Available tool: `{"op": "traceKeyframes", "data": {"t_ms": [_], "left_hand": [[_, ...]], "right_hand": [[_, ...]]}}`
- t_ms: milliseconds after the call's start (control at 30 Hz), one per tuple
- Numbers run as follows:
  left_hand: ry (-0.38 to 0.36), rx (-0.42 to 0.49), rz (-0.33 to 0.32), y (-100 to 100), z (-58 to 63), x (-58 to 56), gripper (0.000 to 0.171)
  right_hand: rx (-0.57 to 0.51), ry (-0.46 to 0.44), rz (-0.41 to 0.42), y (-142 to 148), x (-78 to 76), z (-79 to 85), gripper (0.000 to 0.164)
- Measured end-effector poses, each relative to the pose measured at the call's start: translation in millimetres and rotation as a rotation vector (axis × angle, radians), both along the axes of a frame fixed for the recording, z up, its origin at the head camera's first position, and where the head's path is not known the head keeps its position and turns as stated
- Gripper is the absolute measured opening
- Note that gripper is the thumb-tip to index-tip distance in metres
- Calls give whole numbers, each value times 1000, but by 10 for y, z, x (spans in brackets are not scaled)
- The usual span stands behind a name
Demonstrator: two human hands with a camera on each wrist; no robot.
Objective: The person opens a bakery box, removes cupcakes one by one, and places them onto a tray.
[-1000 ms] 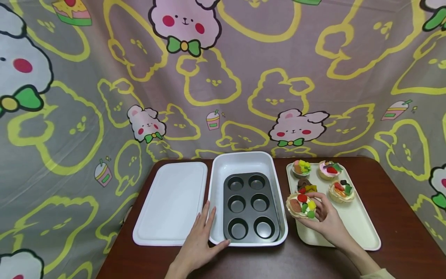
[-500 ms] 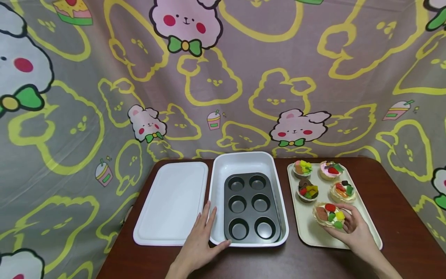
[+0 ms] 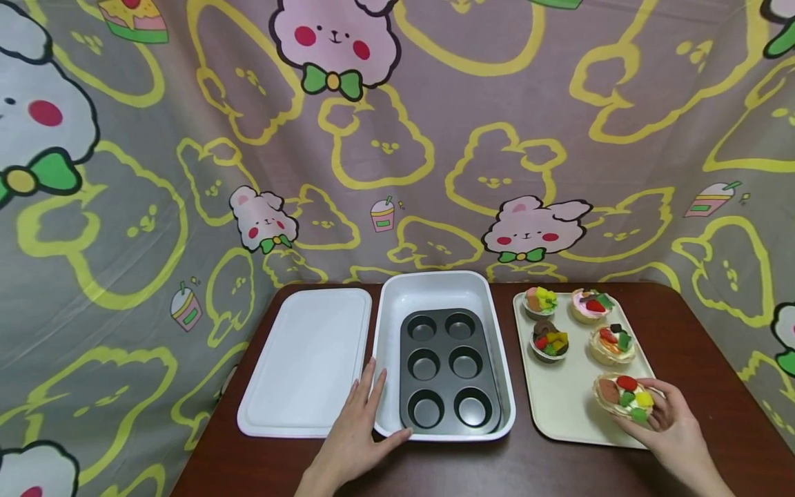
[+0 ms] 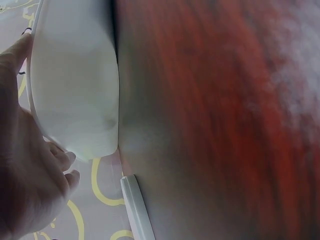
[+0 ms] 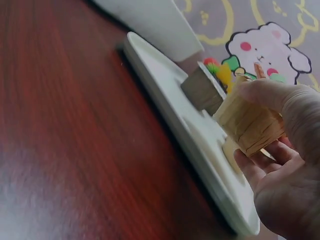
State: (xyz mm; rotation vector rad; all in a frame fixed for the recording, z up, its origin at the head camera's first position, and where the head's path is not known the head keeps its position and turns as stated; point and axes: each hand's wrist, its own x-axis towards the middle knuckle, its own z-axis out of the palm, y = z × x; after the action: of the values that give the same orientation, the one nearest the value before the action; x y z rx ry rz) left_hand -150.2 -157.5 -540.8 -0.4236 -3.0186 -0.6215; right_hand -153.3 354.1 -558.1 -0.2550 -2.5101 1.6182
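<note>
My right hand (image 3: 678, 429) pinches a fruit tart (image 3: 623, 399) by its sides, thumb and fingers around the pale crust. Red, brown, yellow and green pieces top it. The tart is over the near right part of a cream tray (image 3: 562, 411); in the right wrist view its crust (image 5: 248, 122) shows side-on, close over the tray. My left hand (image 3: 355, 429) touches the near left corner of a white bin (image 3: 433, 288) with fingers straight and spread. Inside the bin lies a dark muffin pan (image 3: 444, 346) whose several cups hold nothing.
Across the tray's far half stand a yellow-topped cupcake (image 3: 540, 301), a dark-topped cupcake (image 3: 549, 342), a pink tart (image 3: 591, 306) and another fruit tart (image 3: 611, 344). A white lid (image 3: 307, 362) lies left of the bin on the brown table (image 3: 472, 469). Patterned cloth hangs behind.
My right hand has carried the fruit tart rightward and nearer, from beside the bin to over the tray's near right part. The left hand has stayed at the bin.
</note>
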Motion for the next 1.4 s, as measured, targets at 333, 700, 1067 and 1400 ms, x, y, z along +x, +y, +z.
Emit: {"op": "traceKeyframes", "data": {"t_ms": [333,700,1067,1400], "left_hand": [[-23,19,15,0,9,-11,112],[-46,26,20,27,2,-57,113],[-67,37,15,50,19,-105,113],[-64,-19,0,53,67,-78,115]], "right_hand": [[32,-17,-26,80,5,-157,71],[108,5,-10,73,-26,-180,85],[444,-53,-19,185,35,-132,83],[752,97,42,228,67,-147,95]]}}
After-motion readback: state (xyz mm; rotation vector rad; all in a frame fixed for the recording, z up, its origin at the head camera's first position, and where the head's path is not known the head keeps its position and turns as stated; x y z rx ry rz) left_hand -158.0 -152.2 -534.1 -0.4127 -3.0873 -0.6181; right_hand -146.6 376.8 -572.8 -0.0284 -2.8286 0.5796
